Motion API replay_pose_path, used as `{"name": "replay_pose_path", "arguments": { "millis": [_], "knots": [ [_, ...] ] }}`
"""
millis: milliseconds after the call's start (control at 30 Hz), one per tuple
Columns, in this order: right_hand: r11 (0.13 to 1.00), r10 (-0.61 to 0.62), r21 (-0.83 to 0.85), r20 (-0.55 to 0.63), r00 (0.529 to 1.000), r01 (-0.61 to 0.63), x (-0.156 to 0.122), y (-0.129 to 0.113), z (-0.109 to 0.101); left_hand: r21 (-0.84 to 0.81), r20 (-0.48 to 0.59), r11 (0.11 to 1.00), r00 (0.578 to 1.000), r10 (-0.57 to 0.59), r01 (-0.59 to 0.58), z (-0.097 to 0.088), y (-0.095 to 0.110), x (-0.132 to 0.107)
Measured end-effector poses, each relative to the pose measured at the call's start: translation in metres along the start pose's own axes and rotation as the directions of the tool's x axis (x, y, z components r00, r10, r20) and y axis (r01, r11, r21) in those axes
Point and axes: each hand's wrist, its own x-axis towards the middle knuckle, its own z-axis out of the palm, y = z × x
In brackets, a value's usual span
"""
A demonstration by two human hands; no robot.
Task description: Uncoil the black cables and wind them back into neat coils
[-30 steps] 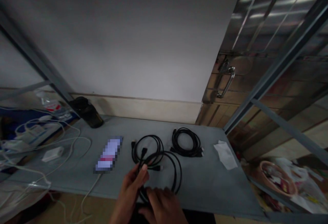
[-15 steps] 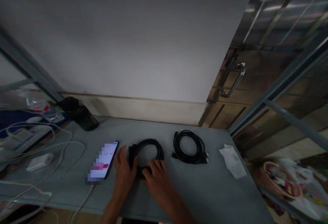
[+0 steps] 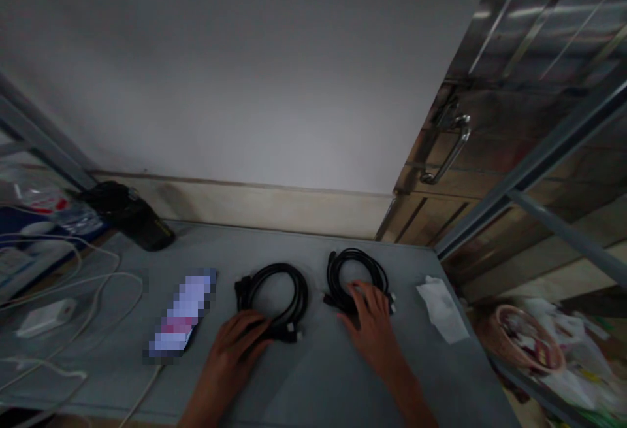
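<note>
A moment ago our two hands were close together on one bundle, and now they have moved apart. Our left hand is on the middle black cable coil, and our right hand has gone over to the other black cable coil, a bit further to the right. So now we have one hand on each coil. The two coils lie side by side on the grey bench, with a small gap between them, and both look round and tidy. The middle coil sits just under our left fingers, which lie across its near side, close to its plug end. These fingers are curled a little and rest on the cable, but we cannot tell if they are squeezing it. Our right fingers are open and a little spread. They sit on top of the right coil, near its plugs, and do not wrap around it. To the left of the middle coil lies a phone with a blurred screen. To the right of the right coil lies a white tissue. Further left we can see a black bottle at the back of the bench, a white charger and some thin white cables.
</note>
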Motion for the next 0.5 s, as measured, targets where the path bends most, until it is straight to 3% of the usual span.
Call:
{"name": "replay_pose_path", "arguments": {
  "millis": [133,300,500],
  "knots": [
    [0.998,-0.056,0.031,0.054,0.997,0.054,-0.005,0.038,-0.007,0.019,-0.038,1.000,0.999,-0.022,0.022,0.005,0.005,0.008],
    [0.982,0.015,0.191,-0.030,0.999,-0.009,0.002,0.039,-0.007,0.045,-0.125,0.999,0.992,-0.014,0.019,0.005,0.036,0.009],
    [0.928,0.179,0.350,-0.113,0.977,-0.130,0.021,0.041,-0.021,0.008,-0.144,1.000,0.989,0.022,-0.021,-0.011,0.078,-0.017]
  ]
}}
